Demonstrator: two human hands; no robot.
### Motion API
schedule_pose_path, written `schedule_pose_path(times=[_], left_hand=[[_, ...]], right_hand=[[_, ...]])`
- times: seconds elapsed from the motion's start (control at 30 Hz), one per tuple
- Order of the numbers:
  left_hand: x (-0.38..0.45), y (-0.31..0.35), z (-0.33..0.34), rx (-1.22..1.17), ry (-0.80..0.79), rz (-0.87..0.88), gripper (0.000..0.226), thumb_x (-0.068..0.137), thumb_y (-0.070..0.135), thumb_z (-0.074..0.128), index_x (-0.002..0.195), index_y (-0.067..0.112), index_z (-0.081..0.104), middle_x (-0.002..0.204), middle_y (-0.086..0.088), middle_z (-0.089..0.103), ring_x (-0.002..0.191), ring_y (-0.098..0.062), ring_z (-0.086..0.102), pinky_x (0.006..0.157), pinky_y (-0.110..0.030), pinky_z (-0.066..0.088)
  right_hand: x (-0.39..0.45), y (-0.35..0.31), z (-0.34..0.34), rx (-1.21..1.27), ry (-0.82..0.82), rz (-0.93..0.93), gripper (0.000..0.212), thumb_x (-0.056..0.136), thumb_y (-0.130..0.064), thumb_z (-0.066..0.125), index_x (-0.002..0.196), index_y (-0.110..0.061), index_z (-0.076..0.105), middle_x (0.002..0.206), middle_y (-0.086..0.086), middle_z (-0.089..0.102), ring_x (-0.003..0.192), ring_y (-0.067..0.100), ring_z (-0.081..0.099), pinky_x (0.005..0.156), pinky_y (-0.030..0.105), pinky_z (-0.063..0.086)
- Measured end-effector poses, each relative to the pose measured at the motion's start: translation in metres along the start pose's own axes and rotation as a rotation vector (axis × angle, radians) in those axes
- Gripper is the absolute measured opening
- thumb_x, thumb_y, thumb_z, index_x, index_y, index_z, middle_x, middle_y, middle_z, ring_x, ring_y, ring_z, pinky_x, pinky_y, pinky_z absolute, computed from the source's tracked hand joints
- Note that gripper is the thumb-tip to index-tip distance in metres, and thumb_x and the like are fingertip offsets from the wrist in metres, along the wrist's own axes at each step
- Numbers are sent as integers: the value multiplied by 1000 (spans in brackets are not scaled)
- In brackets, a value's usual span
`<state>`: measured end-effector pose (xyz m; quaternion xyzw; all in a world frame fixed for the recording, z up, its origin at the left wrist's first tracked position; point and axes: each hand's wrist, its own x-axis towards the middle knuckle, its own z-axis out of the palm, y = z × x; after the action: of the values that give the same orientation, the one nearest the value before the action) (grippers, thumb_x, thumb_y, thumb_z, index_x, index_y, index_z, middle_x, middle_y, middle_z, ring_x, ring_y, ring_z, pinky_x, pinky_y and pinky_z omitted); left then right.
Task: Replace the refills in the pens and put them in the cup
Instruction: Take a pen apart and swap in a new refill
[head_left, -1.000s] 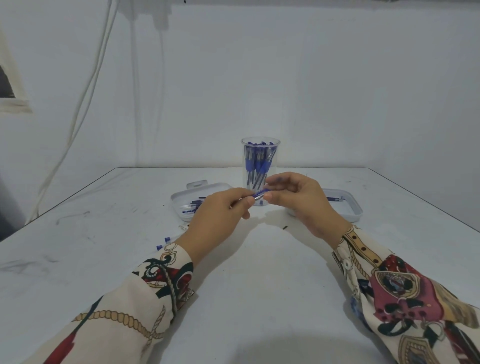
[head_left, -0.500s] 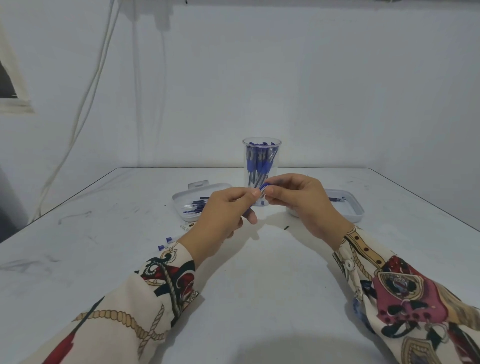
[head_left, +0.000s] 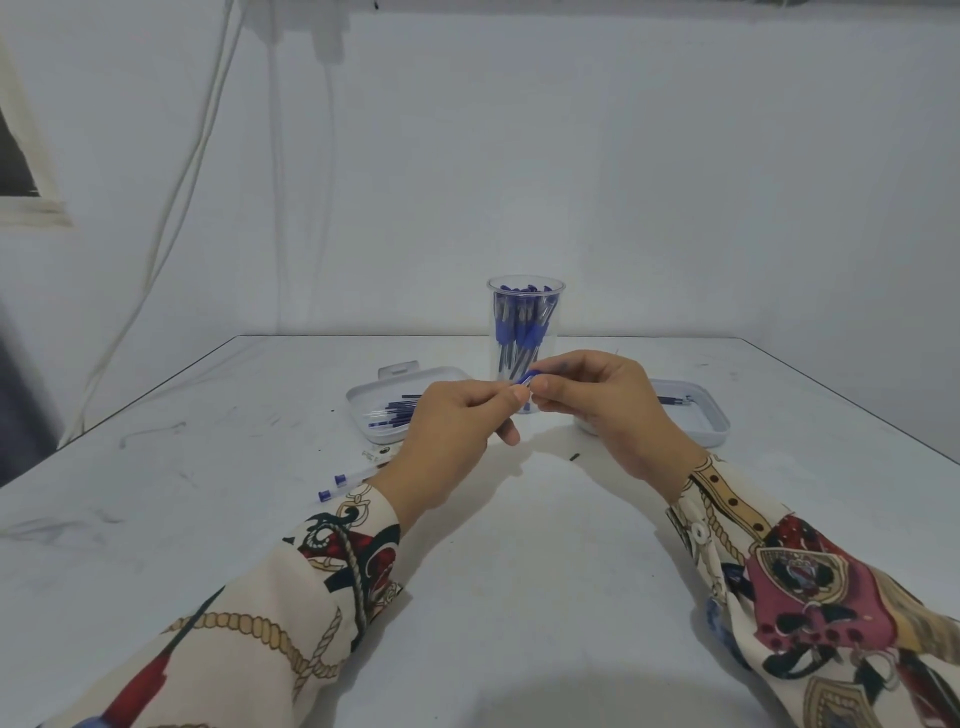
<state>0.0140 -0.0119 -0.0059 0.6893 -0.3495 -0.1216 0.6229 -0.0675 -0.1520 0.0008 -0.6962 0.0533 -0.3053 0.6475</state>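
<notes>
Pen (head_left: 525, 379) pinched between left hand (head_left: 457, 431) and right hand (head_left: 597, 405) fingers.

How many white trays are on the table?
2. One white tray sits left of the clear cup, with refills in it. The other white tray sits right of the cup, partly hidden behind the right hand.
</notes>
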Motion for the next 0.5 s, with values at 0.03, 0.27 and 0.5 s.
schedule_pose_path(times=[0.03, 0.27, 0.5], left_hand=[[0, 0, 0, 9, 0, 1, 20, 89, 32, 60, 96, 19, 74, 58, 3, 62, 36, 2, 39, 35, -7, 26], [1, -1, 0, 69, -20, 47, 19, 91, 31, 58, 100, 21, 71, 69, 0, 67, 42, 0, 43, 38, -10, 30], [13, -10, -9, 162, -53, 37, 24, 85, 22, 65, 109, 24, 63, 77, 1, 71, 50, -7, 55, 43, -13, 37]], right_hand=[[0, 0, 0, -3, -1, -1, 11, 79, 3, 70, 85, -7, 72, 77, 6, 74, 71, 15, 68, 68, 22, 54], [-1, 2, 1, -3, 3, 21, 9, 83, -3, 68, 88, -11, 69, 80, 8, 73, 74, 19, 69, 69, 26, 56], [7, -3, -4, 121, 176, -5, 9, 87, 0, 63, 93, -6, 64, 78, 8, 72, 70, 20, 70, 63, 27, 57]])
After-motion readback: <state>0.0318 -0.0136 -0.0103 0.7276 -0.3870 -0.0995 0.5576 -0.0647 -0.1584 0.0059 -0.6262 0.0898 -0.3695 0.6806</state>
